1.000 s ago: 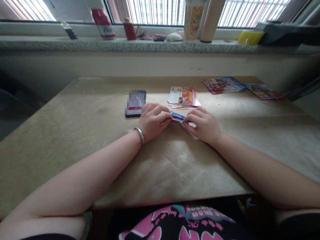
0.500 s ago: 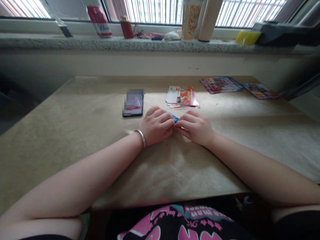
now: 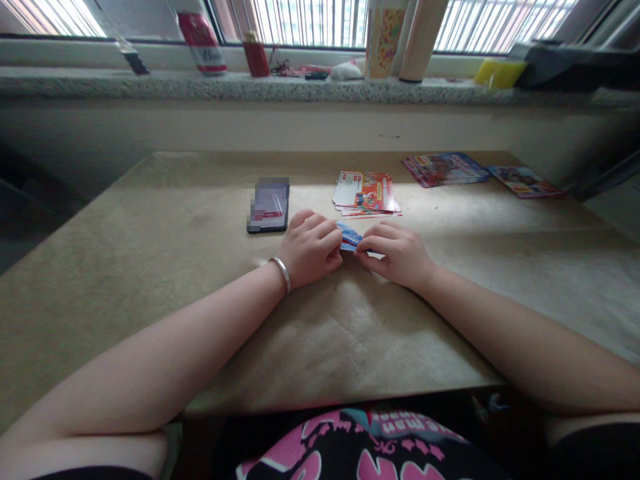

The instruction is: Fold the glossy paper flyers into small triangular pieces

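Observation:
My left hand (image 3: 310, 248) and my right hand (image 3: 397, 255) rest side by side on the brown paper-covered table (image 3: 150, 267), both with fingers curled. Between them they pinch a small blue printed paper piece (image 3: 349, 238), most of it hidden under the fingers. A silver bangle (image 3: 281, 272) circles my left wrist. A stack of red and white printed cards (image 3: 366, 193) lies just beyond the hands. A black phone (image 3: 269, 205) lies face up to the left of my left hand.
Two colourful booklets (image 3: 445, 169) (image 3: 524, 181) lie at the table's far right. The stone windowsill (image 3: 100, 83) behind holds a red can (image 3: 202, 41), a red lighter (image 3: 256, 57), a patterned cup (image 3: 385, 37), a tan cylinder (image 3: 419, 40) and a yellow sponge (image 3: 500, 72).
The two hands have drawn closer together over the blue paper piece, so less of it shows than a second ago. The view has shifted slightly.

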A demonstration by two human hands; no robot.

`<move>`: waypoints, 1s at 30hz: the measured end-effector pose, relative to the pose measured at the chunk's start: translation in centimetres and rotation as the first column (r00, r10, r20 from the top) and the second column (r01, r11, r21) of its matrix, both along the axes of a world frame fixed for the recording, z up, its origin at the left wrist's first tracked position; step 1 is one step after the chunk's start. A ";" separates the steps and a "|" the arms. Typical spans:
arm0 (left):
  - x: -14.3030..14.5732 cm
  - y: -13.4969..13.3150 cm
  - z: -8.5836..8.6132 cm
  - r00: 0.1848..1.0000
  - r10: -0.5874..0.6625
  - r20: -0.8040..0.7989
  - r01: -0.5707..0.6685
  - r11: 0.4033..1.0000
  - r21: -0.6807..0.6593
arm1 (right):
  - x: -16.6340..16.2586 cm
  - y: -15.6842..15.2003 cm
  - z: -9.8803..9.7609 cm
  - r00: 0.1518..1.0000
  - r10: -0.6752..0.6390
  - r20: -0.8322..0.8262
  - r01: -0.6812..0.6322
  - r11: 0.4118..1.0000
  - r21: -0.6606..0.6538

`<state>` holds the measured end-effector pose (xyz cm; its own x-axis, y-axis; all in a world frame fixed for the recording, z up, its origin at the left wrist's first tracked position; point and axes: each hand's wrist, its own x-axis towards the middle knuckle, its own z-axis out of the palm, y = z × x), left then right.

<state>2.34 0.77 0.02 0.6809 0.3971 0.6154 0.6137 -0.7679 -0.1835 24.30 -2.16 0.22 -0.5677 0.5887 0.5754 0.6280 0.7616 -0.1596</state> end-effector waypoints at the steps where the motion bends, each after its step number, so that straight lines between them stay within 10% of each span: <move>1: 0.0 0.0 0.1 1.000 0.005 0.007 -0.005 1.000 -0.006 | 0.0 0.1 0.0 1.000 -0.002 -0.014 0.002 1.000 -0.005; 30: -1.8 0.4 1.0 0.995 0.095 -0.018 -0.095 0.995 -0.025 | 1.7 0.8 0.7 0.978 0.138 -0.156 -0.145 0.989 -0.032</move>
<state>0.59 1.18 1.01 0.6492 0.4760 0.5932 0.6812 -0.7108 -0.1752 26.02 -1.36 0.90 -0.5540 0.5350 0.6379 0.4800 0.8313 -0.2803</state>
